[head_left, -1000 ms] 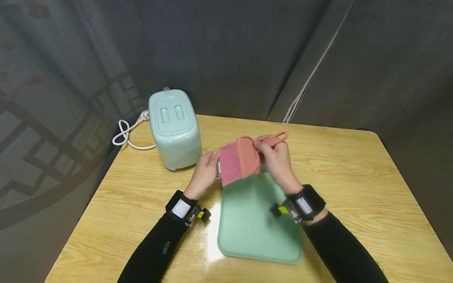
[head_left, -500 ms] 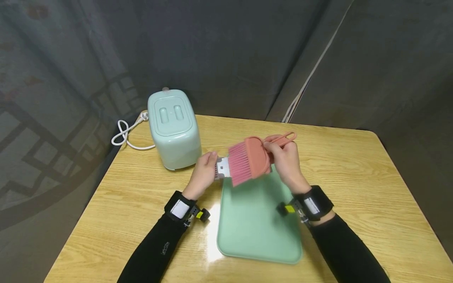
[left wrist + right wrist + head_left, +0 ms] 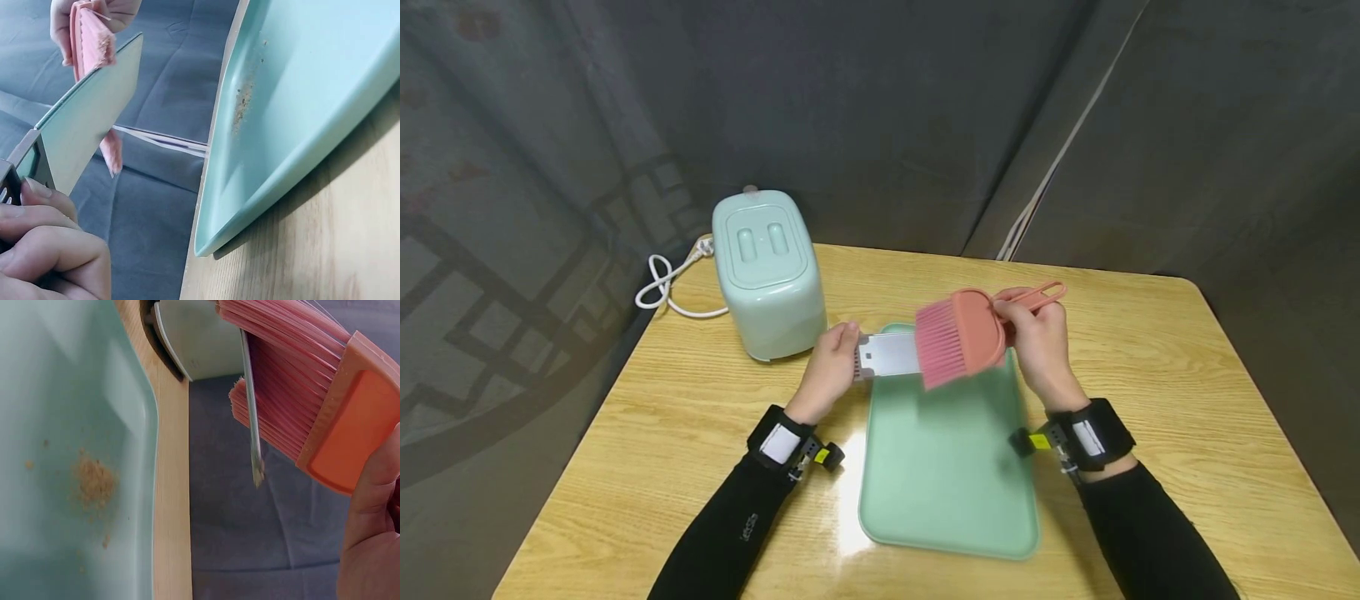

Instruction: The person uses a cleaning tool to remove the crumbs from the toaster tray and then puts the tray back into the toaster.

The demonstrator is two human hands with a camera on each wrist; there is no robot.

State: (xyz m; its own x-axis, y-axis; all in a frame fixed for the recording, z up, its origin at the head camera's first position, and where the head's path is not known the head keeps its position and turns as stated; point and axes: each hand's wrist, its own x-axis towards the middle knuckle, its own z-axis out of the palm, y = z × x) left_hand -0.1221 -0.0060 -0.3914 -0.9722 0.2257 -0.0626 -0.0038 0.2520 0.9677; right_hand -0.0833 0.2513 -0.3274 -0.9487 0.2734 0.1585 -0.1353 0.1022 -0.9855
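My left hand [image 3: 827, 371] grips the grey end of a flat metal crumb tray [image 3: 892, 355], held out over the far end of a mint-green tray [image 3: 951, 483]. In my right hand [image 3: 1039, 346] is the handle of a salmon-pink brush [image 3: 981, 332]. Its pink bristles [image 3: 284, 381] straddle the edge of the crumb tray, as both wrist views show, near the end away from my left hand. A small heap of brown crumbs [image 3: 94, 481] lies in the mint-green tray, with a few specks scattered around it.
A mint toaster [image 3: 775, 283] with a lid on top stands at the back left. Its white cord [image 3: 664, 283] lies looped beside it at the table edge. Dark grey curtain [image 3: 887, 125] hangs close behind the wooden table [image 3: 1165, 417].
My right hand has moved the brush to the right along the crumb tray, away from my left hand, uncovering more of the metal. The left hand has stayed nearly still.
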